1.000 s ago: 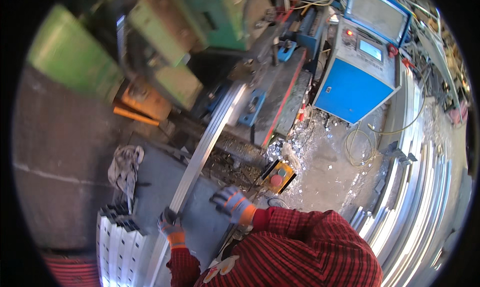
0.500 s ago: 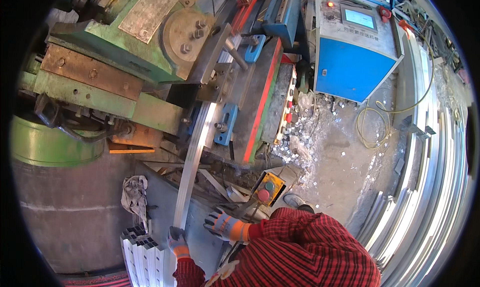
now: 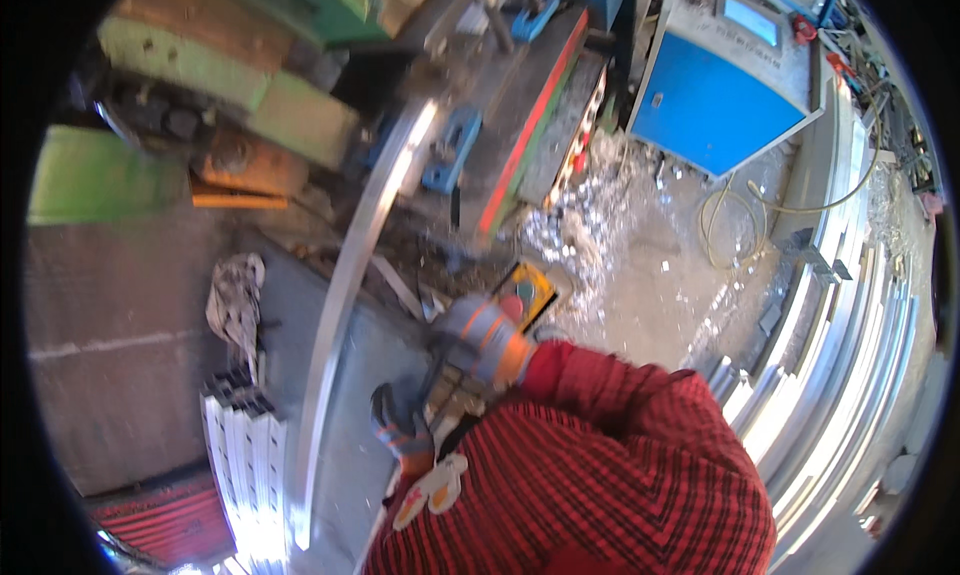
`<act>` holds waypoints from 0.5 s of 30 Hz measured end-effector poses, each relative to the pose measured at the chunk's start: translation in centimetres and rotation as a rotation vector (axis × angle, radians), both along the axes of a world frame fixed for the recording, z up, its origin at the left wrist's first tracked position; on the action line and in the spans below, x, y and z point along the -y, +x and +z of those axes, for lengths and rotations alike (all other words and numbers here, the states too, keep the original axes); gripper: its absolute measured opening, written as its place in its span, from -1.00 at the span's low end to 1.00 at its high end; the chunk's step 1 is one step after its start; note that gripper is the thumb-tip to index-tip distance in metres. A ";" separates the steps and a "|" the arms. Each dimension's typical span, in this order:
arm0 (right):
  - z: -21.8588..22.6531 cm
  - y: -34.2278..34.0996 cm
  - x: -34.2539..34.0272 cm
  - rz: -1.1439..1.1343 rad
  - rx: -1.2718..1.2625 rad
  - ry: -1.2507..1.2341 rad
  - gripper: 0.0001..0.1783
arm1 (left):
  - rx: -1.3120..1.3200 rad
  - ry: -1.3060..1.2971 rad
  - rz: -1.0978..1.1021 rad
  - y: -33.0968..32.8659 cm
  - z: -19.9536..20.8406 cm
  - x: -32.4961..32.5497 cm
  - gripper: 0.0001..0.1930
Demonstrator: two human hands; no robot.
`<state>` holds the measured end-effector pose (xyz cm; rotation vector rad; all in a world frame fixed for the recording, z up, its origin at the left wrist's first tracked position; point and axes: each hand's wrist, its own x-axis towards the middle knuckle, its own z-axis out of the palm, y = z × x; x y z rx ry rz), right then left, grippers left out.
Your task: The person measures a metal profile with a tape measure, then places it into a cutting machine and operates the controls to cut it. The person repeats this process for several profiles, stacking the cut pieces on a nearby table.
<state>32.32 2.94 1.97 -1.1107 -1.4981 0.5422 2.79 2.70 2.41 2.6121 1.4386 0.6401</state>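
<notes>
A long silvery metal bar (image 3: pixel 345 275) runs from the press machine (image 3: pixel 330 10) down over a grey sheet-metal surface (image 3: pixel 375 350). My left hand (image 3: pixel 402 430), in a grey glove with an orange cuff, is to the right of the bar, off it, with its fingers apart and nothing in them. My right hand (image 3: pixel 485 337), gloved alike, is beside a yellow button box (image 3: pixel 530 289) and partly covers it. A red button (image 3: pixel 512 307) shows at its edge. Motion blurs the right fingers, so I cannot tell whether they touch the box.
Stacked, punched metal bars (image 3: pixel 245 465) stand at lower left beside a crumpled rag (image 3: pixel 236 300). A blue control cabinet (image 3: pixel 705 115) is at upper right, with metal scraps (image 3: pixel 575 235) scattered nearby. Long bars (image 3: pixel 835 375) line the right side, near a coiled hose (image 3: pixel 735 225).
My left hand has let go of the bar's near end and moved right. My right hand has moved up to the button box. The whole view has shifted.
</notes>
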 end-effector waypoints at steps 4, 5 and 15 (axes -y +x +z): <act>-3.3 7.5 5.3 -0.554 -0.052 -0.052 -0.69 | -0.067 0.075 -0.121 -0.4 -2.9 -0.3 -0.41; -4.7 8.7 6.3 -0.681 0.038 -0.162 -0.68 | -0.048 0.071 -0.091 0.0 -2.6 0.0 -0.42; -5.8 5.7 8.6 -0.569 0.482 -0.470 -0.40 | 0.166 -0.055 -0.135 -1.3 -0.8 0.2 -0.38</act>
